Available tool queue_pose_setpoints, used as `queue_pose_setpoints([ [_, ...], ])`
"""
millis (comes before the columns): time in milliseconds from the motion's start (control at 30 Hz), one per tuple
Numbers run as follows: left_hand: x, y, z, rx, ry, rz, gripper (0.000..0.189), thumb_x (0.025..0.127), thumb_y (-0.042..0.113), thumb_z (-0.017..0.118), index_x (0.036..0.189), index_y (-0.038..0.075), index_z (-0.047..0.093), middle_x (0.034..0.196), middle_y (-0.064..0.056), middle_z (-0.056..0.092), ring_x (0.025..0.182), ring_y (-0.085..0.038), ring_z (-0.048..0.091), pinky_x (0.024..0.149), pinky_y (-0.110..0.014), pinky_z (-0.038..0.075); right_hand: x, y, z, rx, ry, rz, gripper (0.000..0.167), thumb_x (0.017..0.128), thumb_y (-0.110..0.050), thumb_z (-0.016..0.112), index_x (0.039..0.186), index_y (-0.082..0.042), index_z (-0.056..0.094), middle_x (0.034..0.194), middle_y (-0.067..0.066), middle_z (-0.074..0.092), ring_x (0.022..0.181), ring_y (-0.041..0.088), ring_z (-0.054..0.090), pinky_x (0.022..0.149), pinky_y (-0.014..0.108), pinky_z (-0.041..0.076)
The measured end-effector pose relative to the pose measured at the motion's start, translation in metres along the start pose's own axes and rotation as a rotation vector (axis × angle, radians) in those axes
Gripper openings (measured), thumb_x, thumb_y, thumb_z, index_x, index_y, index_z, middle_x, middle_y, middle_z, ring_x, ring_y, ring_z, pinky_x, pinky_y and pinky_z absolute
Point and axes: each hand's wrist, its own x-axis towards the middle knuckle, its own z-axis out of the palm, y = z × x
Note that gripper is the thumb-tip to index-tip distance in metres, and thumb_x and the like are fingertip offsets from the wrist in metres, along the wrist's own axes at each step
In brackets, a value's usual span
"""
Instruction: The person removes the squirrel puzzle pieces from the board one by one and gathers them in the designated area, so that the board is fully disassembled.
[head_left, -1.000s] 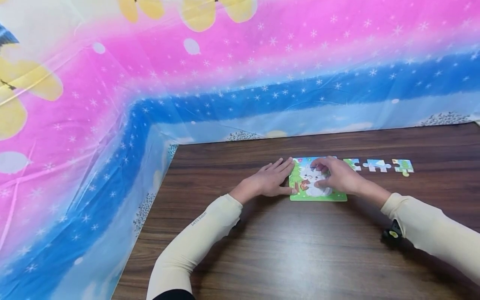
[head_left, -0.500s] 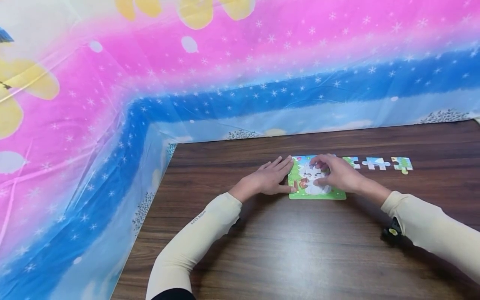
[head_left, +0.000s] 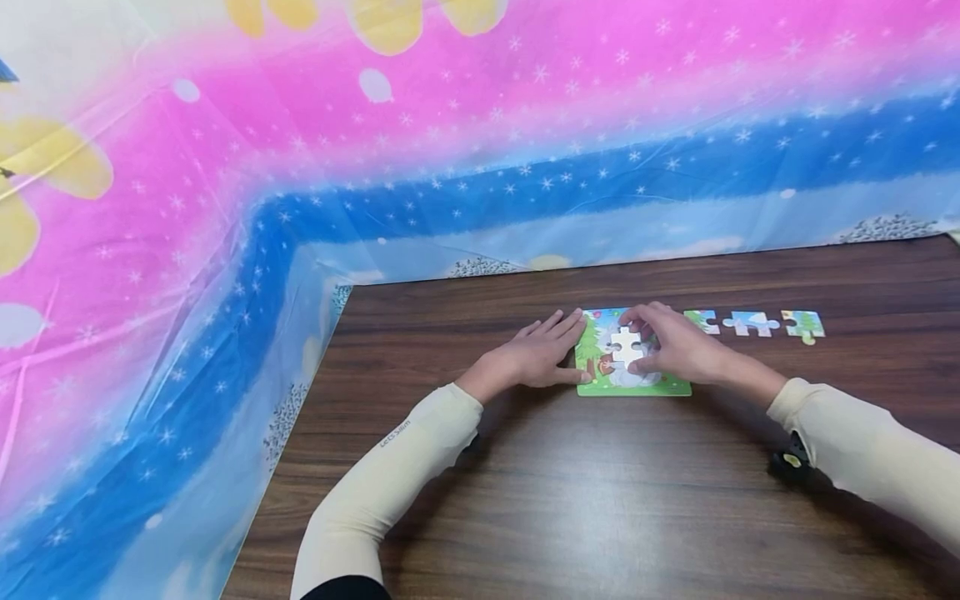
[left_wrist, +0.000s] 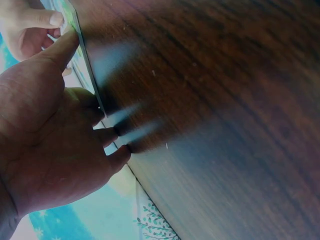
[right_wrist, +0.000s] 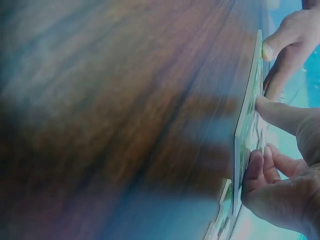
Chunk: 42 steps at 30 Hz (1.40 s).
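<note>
A jigsaw puzzle (head_left: 598, 387) with white rabbits on a green and blue board lies on the table. My left hand (head_left: 528, 358) is spread at its left edge, fingertips and thumb touching the edge. Over its right half, my right hand (head_left: 678, 346) has thumb and fingers bent at the two ends of a white, jigsaw-shaped patch (head_left: 626, 350). Whether this is bare backing or a puzzle piece catching light, I cannot tell. The right wrist view shows that thumb (right_wrist: 280, 112) and the curled fingers (right_wrist: 257, 172) low against the board. The palm hides the puzzle's right part.
Right of the board, loose puzzle pieces lie in a row: a partly covered green one (head_left: 705, 322), a light blue one (head_left: 752, 323) and one with a tree (head_left: 804, 323). Behind the dark wooden table (head_left: 570, 492) hangs a pink and blue cloth (head_left: 480, 200).
A white piece-shaped patch now shows between my right thumb and fingers, where rabbit print showed before. My right hand has shifted slightly; the left hand keeps its place at the board's edge.
</note>
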Motion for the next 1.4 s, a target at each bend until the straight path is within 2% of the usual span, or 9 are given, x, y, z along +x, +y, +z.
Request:
queue_pose_setpoints([
  [267, 0.0, -0.001, 0.0, 0.001, 0.0, -0.009, 0.093, 0.106, 0.063, 0.05, 0.172, 0.021, 0.001, 0.181, 0.003, -0.007, 0.169, -0.023, -0.004, 0.137, -0.048, 0.009, 0.0, -0.001, 0.002, -0.008, 0.002, -0.013, 0.065, 0.089, -0.015, 0.087, 0.144, -0.002, 0.055, 0.127, 0.017, 0.059, 0.114, 0.03, 0.059, 0.093, 0.047, 0.054],
  [433, -0.001, -0.001, 0.002, -0.004, 0.002, 0.0, 0.093, 0.106, 0.062, 0.05, 0.172, 0.02, 0.001, 0.181, 0.002, -0.007, 0.169, -0.023, -0.004, 0.137, -0.048, 0.009, -0.002, -0.001, 0.001, -0.017, -0.003, -0.025, 0.064, 0.089, -0.012, 0.086, 0.145, -0.003, 0.056, 0.122, 0.017, 0.06, 0.108, 0.028, 0.063, 0.09, 0.045, 0.057],
  [667, 0.0, -0.001, 0.003, 0.004, 0.003, 0.003, 0.092, 0.106, 0.062, 0.05, 0.172, 0.021, 0.001, 0.181, 0.003, -0.007, 0.169, -0.022, -0.004, 0.137, -0.047, 0.008, -0.003, 0.006, -0.006, -0.014, -0.011, -0.05, 0.059, 0.09, -0.006, 0.082, 0.145, -0.005, 0.06, 0.122, 0.016, 0.068, 0.108, 0.028, 0.07, 0.091, 0.047, 0.062],
  [867, 0.0, -0.002, 0.001, 0.002, 0.005, 0.011, 0.092, 0.107, 0.062, 0.049, 0.172, 0.02, 0.001, 0.181, 0.002, -0.007, 0.169, -0.023, -0.004, 0.137, -0.048, 0.008, 0.0, 0.006, -0.009, 0.0, -0.023, -0.026, 0.057, 0.092, -0.009, 0.082, 0.145, -0.003, 0.062, 0.121, 0.014, 0.072, 0.107, 0.026, 0.071, 0.091, 0.048, 0.061],
  [1033, 0.0, -0.003, 0.0, 0.001, 0.008, 0.009, 0.092, 0.107, 0.061, 0.05, 0.172, 0.02, 0.001, 0.181, 0.002, -0.007, 0.169, -0.023, -0.004, 0.137, -0.048, 0.008, 0.001, 0.009, -0.013, 0.053, -0.042, 0.005, 0.057, 0.093, -0.012, 0.081, 0.147, -0.004, 0.061, 0.118, 0.013, 0.073, 0.106, 0.024, 0.07, 0.085, 0.039, 0.06],
  [1200, 0.0, -0.002, 0.001, -0.004, 0.006, 0.006, 0.092, 0.106, 0.062, 0.05, 0.172, 0.02, 0.001, 0.181, 0.002, -0.007, 0.169, -0.023, -0.004, 0.137, -0.049, 0.009, -0.017, 0.017, -0.022, 0.055, -0.023, 0.022, 0.06, 0.092, -0.013, 0.082, 0.148, -0.009, 0.06, 0.117, 0.009, 0.074, 0.106, 0.023, 0.07, 0.08, 0.031, 0.058],
  [1400, -0.001, 0.0, -0.001, -0.01, -0.001, 0.002, 0.093, 0.106, 0.061, 0.051, 0.172, 0.02, 0.001, 0.181, 0.003, -0.008, 0.169, -0.023, -0.005, 0.137, -0.049, 0.008, -0.054, 0.039, -0.048, -0.003, 0.054, -0.01, 0.061, 0.09, -0.02, 0.086, 0.146, -0.016, 0.062, 0.11, 0.005, 0.073, 0.093, 0.009, 0.067, 0.071, 0.026, 0.055],
])
